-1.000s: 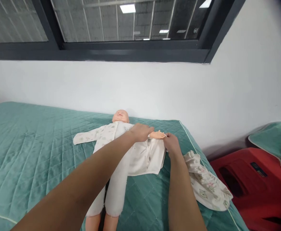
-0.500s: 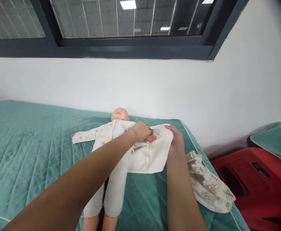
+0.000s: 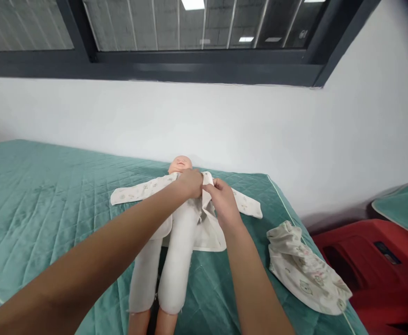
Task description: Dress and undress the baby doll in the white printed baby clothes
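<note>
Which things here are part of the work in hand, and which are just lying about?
In use:
doll
patterned jacket, held by the right hand
left hand, at the doll's chest
green cover beneath

Apparently just lying about:
bunched garment, untouched
red plastic object

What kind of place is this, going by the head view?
Probably a childcare training or practice room: a smiling baby doll with a white cloth body lies on a green quilted cover, and a crumpled white printed baby garment lies near the edge.
</note>
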A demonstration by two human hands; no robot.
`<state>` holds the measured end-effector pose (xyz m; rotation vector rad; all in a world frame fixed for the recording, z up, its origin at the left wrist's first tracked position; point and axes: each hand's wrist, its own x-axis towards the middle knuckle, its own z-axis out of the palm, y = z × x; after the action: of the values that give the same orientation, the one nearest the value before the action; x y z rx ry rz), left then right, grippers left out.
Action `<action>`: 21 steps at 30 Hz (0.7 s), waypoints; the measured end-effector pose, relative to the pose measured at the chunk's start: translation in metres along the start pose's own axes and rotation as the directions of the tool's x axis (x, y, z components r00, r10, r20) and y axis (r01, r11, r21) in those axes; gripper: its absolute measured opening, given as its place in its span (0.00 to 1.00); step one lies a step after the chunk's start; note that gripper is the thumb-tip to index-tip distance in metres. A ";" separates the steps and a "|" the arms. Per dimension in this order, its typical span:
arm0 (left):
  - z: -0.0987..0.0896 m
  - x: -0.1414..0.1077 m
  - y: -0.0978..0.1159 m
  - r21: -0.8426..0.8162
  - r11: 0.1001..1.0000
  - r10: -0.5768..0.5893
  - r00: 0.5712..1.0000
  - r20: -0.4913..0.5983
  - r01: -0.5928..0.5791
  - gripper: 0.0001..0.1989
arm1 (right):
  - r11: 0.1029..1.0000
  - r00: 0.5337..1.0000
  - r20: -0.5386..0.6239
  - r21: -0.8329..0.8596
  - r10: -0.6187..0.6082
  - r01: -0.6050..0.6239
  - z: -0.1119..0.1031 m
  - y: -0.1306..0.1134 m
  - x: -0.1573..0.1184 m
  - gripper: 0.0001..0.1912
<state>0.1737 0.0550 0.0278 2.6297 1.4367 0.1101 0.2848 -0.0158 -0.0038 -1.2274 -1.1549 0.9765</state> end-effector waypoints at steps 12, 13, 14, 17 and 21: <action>-0.011 -0.050 -0.051 -0.566 0.816 -0.274 0.940 -0.202 0.116 0.15 | 0.896 0.930 0.327 -0.344 -0.167 0.282 0.034 -0.002 -0.018 0.12; -0.011 -0.051 -0.050 -0.595 0.795 -0.280 0.941 -0.193 0.115 0.15 | 0.871 0.925 0.337 -0.385 -0.173 0.304 0.032 -0.006 -0.021 0.13; -0.011 -0.052 -0.049 -0.616 0.780 -0.277 0.943 -0.187 0.107 0.15 | 0.848 0.923 0.341 -0.423 -0.177 0.319 0.029 -0.010 -0.023 0.15; -0.011 -0.053 -0.049 -0.663 0.745 -0.254 0.951 -0.175 0.077 0.14 | 0.768 0.944 0.312 -0.575 -0.113 0.282 0.017 -0.020 -0.029 0.15; -0.010 -0.049 -0.052 -0.690 0.716 -0.322 0.927 -0.191 0.107 0.14 | 0.670 0.930 0.351 -0.718 0.111 0.191 -0.004 -0.027 -0.027 0.16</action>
<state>0.1030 0.0427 0.0297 1.8808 1.4179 0.8648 0.2826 -0.0459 0.0199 -1.6860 -2.0112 0.7130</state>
